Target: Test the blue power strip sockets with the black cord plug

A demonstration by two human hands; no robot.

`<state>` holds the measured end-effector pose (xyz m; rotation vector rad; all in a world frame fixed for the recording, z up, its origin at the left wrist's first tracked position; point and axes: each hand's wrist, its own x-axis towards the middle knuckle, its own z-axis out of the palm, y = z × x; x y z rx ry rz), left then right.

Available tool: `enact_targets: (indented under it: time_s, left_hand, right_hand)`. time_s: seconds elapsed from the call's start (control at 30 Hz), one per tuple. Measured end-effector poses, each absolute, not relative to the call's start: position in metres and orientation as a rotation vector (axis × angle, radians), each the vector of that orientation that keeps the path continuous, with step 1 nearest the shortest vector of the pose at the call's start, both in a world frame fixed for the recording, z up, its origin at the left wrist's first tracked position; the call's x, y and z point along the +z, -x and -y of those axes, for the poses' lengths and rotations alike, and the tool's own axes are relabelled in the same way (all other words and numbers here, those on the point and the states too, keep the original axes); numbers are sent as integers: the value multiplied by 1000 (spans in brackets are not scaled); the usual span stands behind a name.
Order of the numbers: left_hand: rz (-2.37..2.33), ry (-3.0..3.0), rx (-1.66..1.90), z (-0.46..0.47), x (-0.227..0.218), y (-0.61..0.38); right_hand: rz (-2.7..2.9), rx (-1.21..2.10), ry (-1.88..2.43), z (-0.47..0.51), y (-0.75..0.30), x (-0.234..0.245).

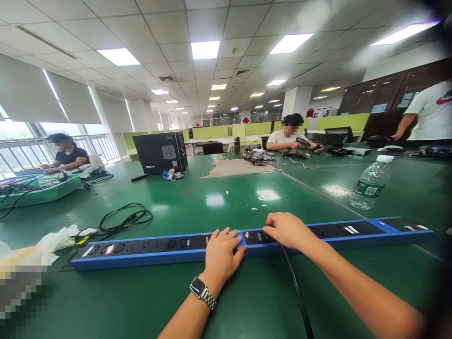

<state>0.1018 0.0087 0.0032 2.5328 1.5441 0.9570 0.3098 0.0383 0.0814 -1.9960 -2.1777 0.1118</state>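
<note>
A long blue power strip (148, 258) with black sockets along its top lies across the green table. My left hand (223, 252), with a watch on the wrist, rests on its middle, fingers spread over the sockets and thumb apart. To the right, my right hand (287, 229) is closed at the sockets, its fingers bent down around a plug that is mostly hidden beneath them. From under that hand a black power cable (295, 287) runs toward me over the strip's near side and off the bottom of the view.
A water bottle (371, 183) stands behind the strip's right part. A coiled black cable (130, 219) and crumpled white wrapping (60, 242) lie at left. Farther back are a black computer case (160, 153), a green basket (45, 193) and several people around the table.
</note>
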Motion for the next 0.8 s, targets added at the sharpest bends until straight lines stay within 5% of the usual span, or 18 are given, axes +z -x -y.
enact_targets:
  time_s: [0.8]
  left_hand:
    - [-1409,-2800,699,-1,10,-120]
  right_hand:
    - [2283,135,1929,-36,-319,87]
